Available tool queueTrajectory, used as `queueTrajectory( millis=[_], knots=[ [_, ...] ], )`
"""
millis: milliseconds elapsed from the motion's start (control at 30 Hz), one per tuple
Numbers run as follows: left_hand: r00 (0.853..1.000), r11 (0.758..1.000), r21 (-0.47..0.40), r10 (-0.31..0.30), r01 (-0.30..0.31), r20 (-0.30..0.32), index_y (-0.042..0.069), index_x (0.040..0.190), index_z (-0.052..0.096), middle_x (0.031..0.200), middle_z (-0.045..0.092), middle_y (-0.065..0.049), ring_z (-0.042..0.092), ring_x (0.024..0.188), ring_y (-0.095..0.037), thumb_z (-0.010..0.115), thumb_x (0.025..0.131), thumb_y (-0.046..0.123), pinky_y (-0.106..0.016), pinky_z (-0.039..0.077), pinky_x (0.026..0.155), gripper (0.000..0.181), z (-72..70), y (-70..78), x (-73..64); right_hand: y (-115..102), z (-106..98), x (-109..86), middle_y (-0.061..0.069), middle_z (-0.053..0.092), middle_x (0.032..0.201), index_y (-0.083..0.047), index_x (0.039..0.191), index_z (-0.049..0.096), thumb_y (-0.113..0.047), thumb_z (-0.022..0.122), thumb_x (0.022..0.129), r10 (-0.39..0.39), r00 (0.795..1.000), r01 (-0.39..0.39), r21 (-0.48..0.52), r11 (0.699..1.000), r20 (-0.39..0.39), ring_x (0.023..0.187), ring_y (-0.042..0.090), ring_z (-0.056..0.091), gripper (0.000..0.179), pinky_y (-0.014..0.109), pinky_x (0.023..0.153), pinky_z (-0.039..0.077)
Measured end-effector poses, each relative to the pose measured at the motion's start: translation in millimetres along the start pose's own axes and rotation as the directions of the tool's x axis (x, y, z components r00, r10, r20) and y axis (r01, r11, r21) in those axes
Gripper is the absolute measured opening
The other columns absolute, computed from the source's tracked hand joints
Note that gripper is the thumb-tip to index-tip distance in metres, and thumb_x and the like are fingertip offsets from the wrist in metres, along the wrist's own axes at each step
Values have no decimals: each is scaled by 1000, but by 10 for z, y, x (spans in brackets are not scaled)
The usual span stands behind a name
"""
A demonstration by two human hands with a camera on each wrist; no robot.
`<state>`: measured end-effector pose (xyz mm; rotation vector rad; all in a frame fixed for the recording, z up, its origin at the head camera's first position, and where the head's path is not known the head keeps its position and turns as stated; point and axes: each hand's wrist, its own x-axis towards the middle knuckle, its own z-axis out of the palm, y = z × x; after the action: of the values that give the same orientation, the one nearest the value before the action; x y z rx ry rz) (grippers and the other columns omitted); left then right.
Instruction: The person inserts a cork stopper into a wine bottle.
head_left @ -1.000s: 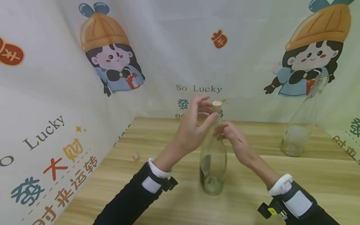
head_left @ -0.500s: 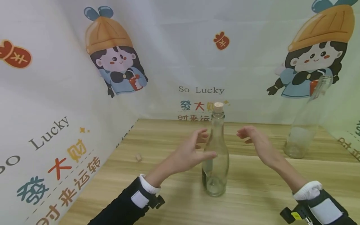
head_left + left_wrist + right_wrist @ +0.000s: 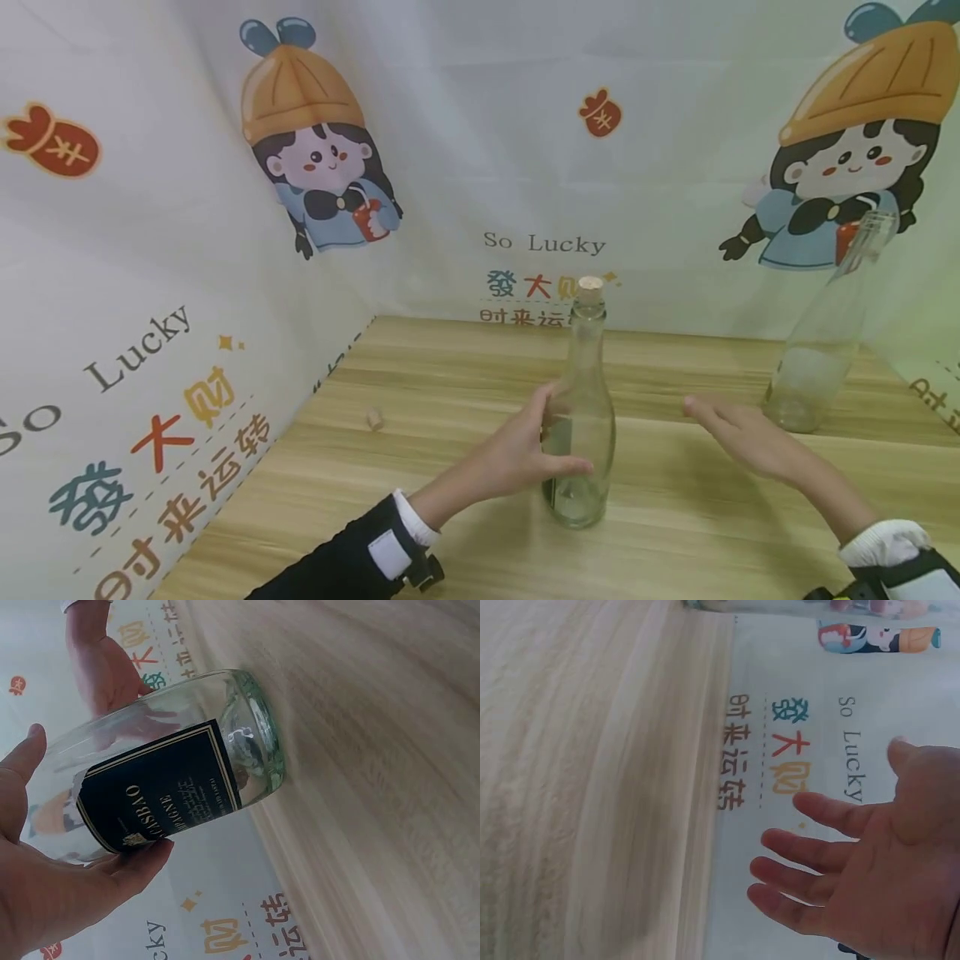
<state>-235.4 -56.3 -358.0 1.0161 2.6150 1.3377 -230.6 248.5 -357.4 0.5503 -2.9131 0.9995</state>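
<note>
A clear glass bottle [image 3: 588, 392] with a dark label [image 3: 161, 787] stands upright on the wooden table, a cork [image 3: 590, 288] in its mouth. My left hand [image 3: 517, 454] grips the bottle's lower body from the left. Its thumb crosses the front of the glass, and the fingers curve round behind, right at the label's edge in the left wrist view. Off to the bottle's right, my right hand [image 3: 750, 433] hovers over the table and holds nothing. Its fingers [image 3: 802, 851] are spread and relaxed in the right wrist view.
A second clear bottle [image 3: 813, 367], without a cork, stands at the back right, behind my right hand. On the table's left side lies a small pale piece [image 3: 374, 419]. A printed cloth [image 3: 442, 125] hangs along the back and sides.
Both hands have left the bottle's corked neck. My left hand has come down onto the body, and my right hand has moved away to the right and lower. The bottle stays in place.
</note>
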Motion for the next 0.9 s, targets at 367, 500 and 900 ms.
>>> queueTrajectory(
  millis=[367,500,900],
  knots=[
    [999,999,37,-31,31,-10,31,136,14,129,40,5,44,112,-17,67,61,58,-35,39,90,95,30,-19,-9,169,75,-177,26,44,122,3,123,42,-44,41,90,17,992,-5,-92,996,128,108,41,45,58,51,81,41],
    [1000,998,52,-20,21,-6,27,136,16,129,40,6,44,113,-17,66,61,59,-35,39,90,95,17,-18,4,209,96,-248,30,43,121,7,124,38,-45,43,89,21,989,-12,-63,998,146,106,43,46,63,52,81,42],
    [997,995,70,-67,69,-37,21,133,23,126,43,1,44,112,-17,69,61,56,-34,38,91,92,-154,-104,26,394,20,-473,25,59,93,15,118,40,-49,45,86,91,994,-70,-280,957,60,81,39,57,71,54,71,43]
  ],
)
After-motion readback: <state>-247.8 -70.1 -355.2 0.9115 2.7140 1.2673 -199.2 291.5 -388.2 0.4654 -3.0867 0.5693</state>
